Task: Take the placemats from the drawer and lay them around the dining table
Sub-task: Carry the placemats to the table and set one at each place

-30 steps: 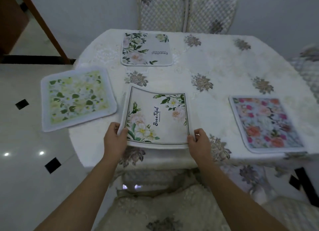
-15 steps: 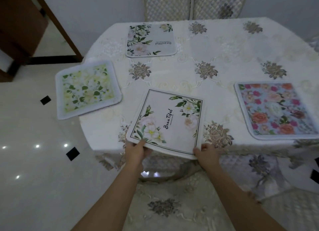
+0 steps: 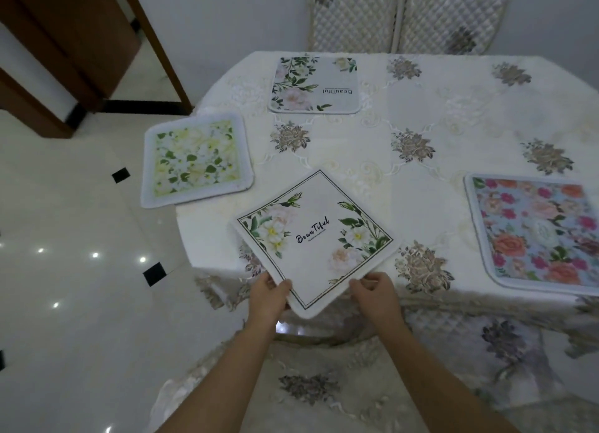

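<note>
A white placemat with green leaves and the word "Beautiful" lies turned like a diamond at the near edge of the dining table, its near corner hanging over the rim. My left hand and my right hand pinch its two near edges on either side of that corner. A yellow-green floral placemat sticks out over the table's left edge. A second "Beautiful" placemat lies at the far side. At the right lies a pink and orange rose placemat.
A quilted chair seat is right below me, tucked at the table's near edge. Two quilted chair backs stand behind the table. White tiled floor spreads to the left, with a brown wooden door frame beyond.
The held placemat has swung clockwise from nearly square to a diamond and lies flatter on the table. My hands have shifted closer together along its near edges. The camera has drawn back.
</note>
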Demonstrator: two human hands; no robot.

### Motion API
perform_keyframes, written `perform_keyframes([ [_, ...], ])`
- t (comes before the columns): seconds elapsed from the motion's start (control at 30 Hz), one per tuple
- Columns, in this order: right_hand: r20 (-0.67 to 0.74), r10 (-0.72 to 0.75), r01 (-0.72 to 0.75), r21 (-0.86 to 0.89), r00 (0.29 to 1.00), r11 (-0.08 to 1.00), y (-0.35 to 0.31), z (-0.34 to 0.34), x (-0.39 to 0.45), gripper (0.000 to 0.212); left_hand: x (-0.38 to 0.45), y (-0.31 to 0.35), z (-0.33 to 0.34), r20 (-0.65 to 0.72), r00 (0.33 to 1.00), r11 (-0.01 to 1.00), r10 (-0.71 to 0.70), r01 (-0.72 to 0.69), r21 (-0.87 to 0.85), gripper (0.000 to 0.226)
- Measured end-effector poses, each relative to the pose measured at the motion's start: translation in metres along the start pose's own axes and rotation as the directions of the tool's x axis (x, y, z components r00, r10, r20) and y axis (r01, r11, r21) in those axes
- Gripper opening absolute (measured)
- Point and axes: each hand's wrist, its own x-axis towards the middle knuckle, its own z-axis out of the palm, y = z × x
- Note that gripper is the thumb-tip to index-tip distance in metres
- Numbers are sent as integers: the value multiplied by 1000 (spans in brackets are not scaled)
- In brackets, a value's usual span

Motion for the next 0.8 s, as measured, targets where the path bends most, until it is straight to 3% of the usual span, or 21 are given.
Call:
perform_keyframes([
  [0.17, -86, -178, 149, -268, 980, 952, -25, -24, 29, 43, 15, 9, -38, 8, 997, 973, 80, -80, 218, 25],
  [0.27, -25, -274, 236, -440, 961, 867, -40, -23, 50, 56, 27, 10, -55, -25, 994, 940, 108, -94, 328, 17],
  [0.4, 89, -251, 252, -612, 964, 750, -62, -9, 65, 65, 40, 12, -66, -84, 988, 931, 130, -92, 352, 17],
  [0.53, 83, -252, 245, -642, 964, 726, -70, 3, 72, 55, 49, 15, -69, -107, 977, 921, 183, -132, 367, 15],
  [0.63, 97, -216, 229, -623, 972, 748, -68, -4, 79, 31, 53, 25, -72, -119, 952, 878, 282, -205, 432, 13],
  [0.8, 80, -242, 240, -609, 967, 756, -62, -25, 88, 15, 64, 48, -65, -40, 930, 826, 366, -305, 474, 12],
])
